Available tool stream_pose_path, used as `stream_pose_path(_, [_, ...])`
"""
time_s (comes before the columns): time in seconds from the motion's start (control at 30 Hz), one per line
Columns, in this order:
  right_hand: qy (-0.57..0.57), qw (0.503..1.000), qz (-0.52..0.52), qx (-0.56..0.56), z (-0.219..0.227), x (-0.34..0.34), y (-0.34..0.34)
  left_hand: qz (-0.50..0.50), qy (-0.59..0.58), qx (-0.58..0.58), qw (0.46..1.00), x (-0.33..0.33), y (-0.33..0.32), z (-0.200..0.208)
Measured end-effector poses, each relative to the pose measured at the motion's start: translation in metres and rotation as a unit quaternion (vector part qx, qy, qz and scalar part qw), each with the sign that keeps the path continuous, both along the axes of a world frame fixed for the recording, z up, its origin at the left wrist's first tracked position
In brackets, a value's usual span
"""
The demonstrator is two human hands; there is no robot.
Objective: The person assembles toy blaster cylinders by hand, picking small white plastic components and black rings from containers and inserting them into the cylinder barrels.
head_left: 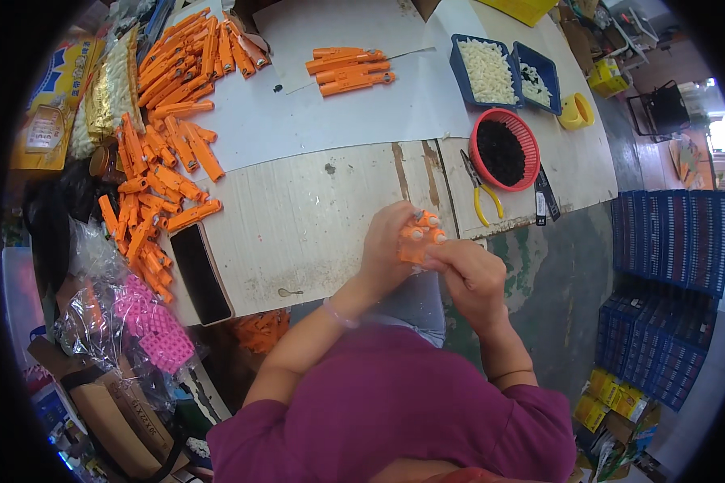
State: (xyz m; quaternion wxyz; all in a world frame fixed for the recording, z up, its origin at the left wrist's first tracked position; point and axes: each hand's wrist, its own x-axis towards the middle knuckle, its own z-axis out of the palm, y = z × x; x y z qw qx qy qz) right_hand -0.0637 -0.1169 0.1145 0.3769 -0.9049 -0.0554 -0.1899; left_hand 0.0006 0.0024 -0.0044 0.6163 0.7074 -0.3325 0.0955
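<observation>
Head cam, both hands (385, 243), pcs (413, 250) (orange) held

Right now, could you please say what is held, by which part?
The left hand grips white-tipped orange pieces along their left side; the right hand touches their right side.

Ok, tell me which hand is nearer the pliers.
Right. The right hand is on the body side of the pliers; the left hand is too, but farther off to their left.
</observation>
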Motion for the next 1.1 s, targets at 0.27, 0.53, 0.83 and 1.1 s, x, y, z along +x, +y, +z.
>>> stream_pose_path(0.27, [0.014,0.990,0.060,-0.127,0.018,0.000,-0.007,0.007,0.016,-0.020,1.000,-0.002,-0.002,0.002])
stream_pose_path(0.53, [0.102,0.898,0.112,-0.412,0.040,0.004,0.006,0.007,-0.008,-0.004,1.000,-0.002,-0.004,0.004])
stream_pose_path(0.83, [0.062,0.986,0.063,-0.142,0.034,0.014,-0.008,0.035,0.007,-0.005,0.999,0.005,0.004,0.015])
stream_pose_path(1.1, [0.065,0.996,-0.061,0.008,0.003,0.007,-0.006,0.030,-0.200,0.377,0.904,0.134,-0.005,0.044])
